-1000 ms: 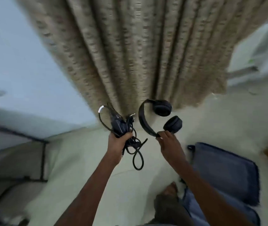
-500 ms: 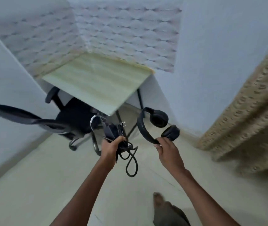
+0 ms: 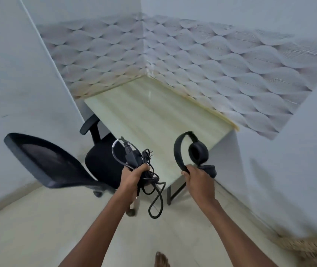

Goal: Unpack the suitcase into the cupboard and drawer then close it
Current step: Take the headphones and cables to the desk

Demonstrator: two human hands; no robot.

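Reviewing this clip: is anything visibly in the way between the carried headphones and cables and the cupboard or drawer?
Cannot be judged: no cupboard or drawer is in view. The right hand holds the headphones, the left hand the cable bundle. Ahead are only a desk and office chair.

Headphones (image 3: 190,153): matt black plastic, padded ear cushions. Cables (image 3: 144,170): black rubbery sheathing, slight sheen; metal plug pins. Tabletop (image 3: 159,120): pale wood-grain laminate, glossy. Chair (image 3: 57,162): black mesh back, cloth seat. Wall panel (image 3: 192,58): ribbed wave relief, matt. Floor (image 3: 28,228): smooth cream tile.
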